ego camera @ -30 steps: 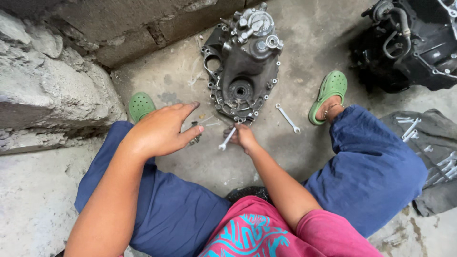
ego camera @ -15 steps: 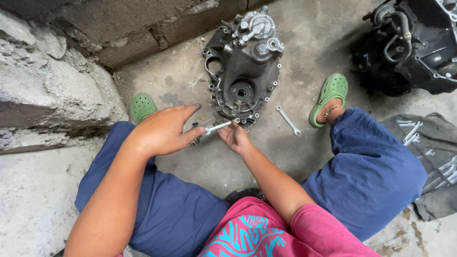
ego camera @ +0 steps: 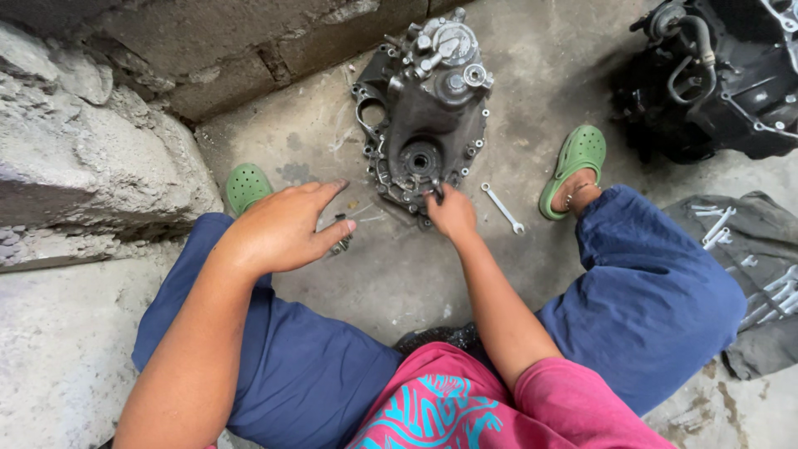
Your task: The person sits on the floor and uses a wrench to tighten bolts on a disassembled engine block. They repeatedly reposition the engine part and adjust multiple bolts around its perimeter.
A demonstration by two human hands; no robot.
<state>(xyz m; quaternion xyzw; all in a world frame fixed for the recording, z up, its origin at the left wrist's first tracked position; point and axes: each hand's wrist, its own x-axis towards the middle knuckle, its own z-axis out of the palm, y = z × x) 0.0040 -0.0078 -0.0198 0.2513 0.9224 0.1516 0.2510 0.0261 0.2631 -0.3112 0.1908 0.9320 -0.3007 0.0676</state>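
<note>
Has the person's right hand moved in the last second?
Yes. The right hand went up from the bare floor, away from the body, to the lower edge of the grey engine cover, left of the wrench.

1. Concrete floor (ego camera: 399, 274), stained and dusty; it carries everything here.
2. Engine cover (ego camera: 428, 108) lies flat on it near the wall; a wrench (ego camera: 502, 207) just beside.
3. Dark engine block (ego camera: 723, 79) top right; grey cloth (ego camera: 748, 333) with wrenches on the right.
</note>
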